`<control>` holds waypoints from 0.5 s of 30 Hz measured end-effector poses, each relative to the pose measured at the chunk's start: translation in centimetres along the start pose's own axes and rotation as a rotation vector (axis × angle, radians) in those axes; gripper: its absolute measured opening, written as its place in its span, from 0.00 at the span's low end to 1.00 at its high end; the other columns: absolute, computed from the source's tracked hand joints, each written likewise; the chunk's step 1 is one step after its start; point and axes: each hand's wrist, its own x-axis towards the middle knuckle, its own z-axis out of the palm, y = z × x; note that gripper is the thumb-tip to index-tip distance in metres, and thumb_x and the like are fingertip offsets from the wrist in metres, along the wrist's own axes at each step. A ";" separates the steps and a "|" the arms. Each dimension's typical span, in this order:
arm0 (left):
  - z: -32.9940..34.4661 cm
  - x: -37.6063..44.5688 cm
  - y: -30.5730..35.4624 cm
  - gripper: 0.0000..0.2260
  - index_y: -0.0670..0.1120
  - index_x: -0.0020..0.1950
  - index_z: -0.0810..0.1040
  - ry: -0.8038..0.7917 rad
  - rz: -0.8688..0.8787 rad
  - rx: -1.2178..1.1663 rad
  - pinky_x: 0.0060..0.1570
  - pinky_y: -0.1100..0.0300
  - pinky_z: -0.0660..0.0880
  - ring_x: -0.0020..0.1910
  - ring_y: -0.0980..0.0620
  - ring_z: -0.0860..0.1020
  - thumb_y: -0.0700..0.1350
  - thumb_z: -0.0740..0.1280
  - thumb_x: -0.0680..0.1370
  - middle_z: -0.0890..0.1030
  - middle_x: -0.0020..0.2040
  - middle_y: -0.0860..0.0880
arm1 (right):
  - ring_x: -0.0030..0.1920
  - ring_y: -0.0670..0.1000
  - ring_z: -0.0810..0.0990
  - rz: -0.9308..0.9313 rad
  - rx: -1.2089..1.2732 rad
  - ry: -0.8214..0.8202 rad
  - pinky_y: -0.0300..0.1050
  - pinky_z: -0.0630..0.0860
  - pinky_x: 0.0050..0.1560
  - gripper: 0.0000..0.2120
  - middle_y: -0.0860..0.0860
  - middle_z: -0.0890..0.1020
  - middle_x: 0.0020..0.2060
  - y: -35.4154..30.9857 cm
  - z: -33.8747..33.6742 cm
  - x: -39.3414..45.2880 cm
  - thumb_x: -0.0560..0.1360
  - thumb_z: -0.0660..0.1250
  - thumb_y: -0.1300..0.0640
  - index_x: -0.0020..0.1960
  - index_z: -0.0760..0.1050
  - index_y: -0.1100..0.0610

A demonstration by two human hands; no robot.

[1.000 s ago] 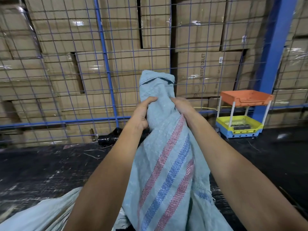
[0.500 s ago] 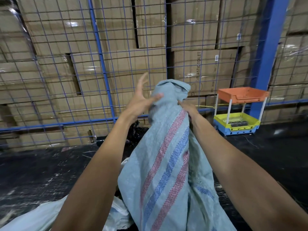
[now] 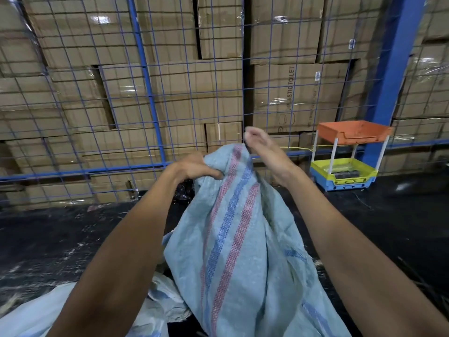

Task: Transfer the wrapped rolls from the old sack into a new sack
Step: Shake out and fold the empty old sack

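Note:
A pale blue woven sack (image 3: 243, 239) with red and blue stripes hangs upright in front of me, held up by its top. My left hand (image 3: 194, 169) grips the cloth at the sack's upper left, fingers curled into it. At the top right edge my right hand (image 3: 260, 147) pinches the sack's rim; it is blurred. A second pale sack (image 3: 48, 317) lies crumpled on the floor at the lower left. No wrapped rolls show.
A blue wire mesh fence (image 3: 150, 98) stands ahead with stacked cardboard boxes (image 3: 291, 93) behind it. A blue post (image 3: 393, 69) rises at the right. Beside it sits a small rack with an orange tray (image 3: 354, 132) over a yellow-and-blue tray (image 3: 345, 173). The floor (image 3: 60, 239) is dark.
The sack's top has dropped lower and opened wider. My left hand, open half a second ago, has closed on the cloth. My right hand has moved up to the rim.

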 end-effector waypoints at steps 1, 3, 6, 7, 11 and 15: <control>-0.6 -0.3 -0.3 0.26 0.48 0.57 0.81 -0.050 -0.031 -0.052 0.57 0.50 0.78 0.51 0.50 0.83 0.55 0.81 0.63 0.86 0.51 0.50 | 0.67 0.42 0.68 -0.078 -0.046 -0.125 0.45 0.67 0.69 0.34 0.43 0.66 0.71 0.2 0.1 -0.3 0.74 0.71 0.43 0.75 0.60 0.42; -1.6 -1.0 -0.5 0.32 0.49 0.60 0.81 -0.194 -0.053 -0.268 0.63 0.46 0.75 0.56 0.47 0.82 0.58 0.82 0.59 0.85 0.55 0.49 | 0.67 0.40 0.68 -0.128 -0.131 -0.320 0.40 0.70 0.67 0.47 0.40 0.62 0.71 0.7 0.6 -0.7 0.70 0.78 0.52 0.78 0.52 0.39; -1.4 -1.9 -1.3 0.22 0.45 0.56 0.85 -0.287 -0.087 -0.796 0.56 0.49 0.79 0.54 0.45 0.83 0.51 0.80 0.65 0.84 0.56 0.43 | 0.62 0.46 0.79 0.019 0.159 -0.313 0.42 0.78 0.58 0.41 0.45 0.74 0.68 1.5 0.8 -0.9 0.72 0.76 0.55 0.76 0.57 0.41; -1.0 -2.3 -1.7 0.21 0.44 0.60 0.84 -0.307 -0.103 -0.938 0.62 0.48 0.76 0.59 0.44 0.81 0.50 0.77 0.69 0.82 0.61 0.42 | 0.59 0.48 0.82 0.097 0.233 -0.307 0.47 0.78 0.59 0.33 0.48 0.80 0.63 1.3 1.0 -0.9 0.73 0.74 0.52 0.74 0.64 0.44; -0.4 -2.2 -1.5 0.27 0.46 0.70 0.76 -0.349 -0.111 -1.045 0.72 0.48 0.66 0.70 0.44 0.72 0.57 0.73 0.75 0.75 0.70 0.43 | 0.54 0.51 0.85 0.151 0.291 -0.293 0.47 0.80 0.58 0.12 0.50 0.86 0.52 1.5 1.4 -1.0 0.76 0.70 0.49 0.58 0.79 0.51; -0.4 -0.4 0.2 0.14 0.47 0.48 0.74 0.478 -0.061 -0.577 0.49 0.56 0.75 0.50 0.46 0.81 0.54 0.74 0.74 0.83 0.50 0.45 | 0.47 0.47 0.86 0.167 0.260 0.064 0.39 0.82 0.45 0.19 0.50 0.86 0.49 3.3 1.5 0.1 0.73 0.74 0.46 0.59 0.79 0.54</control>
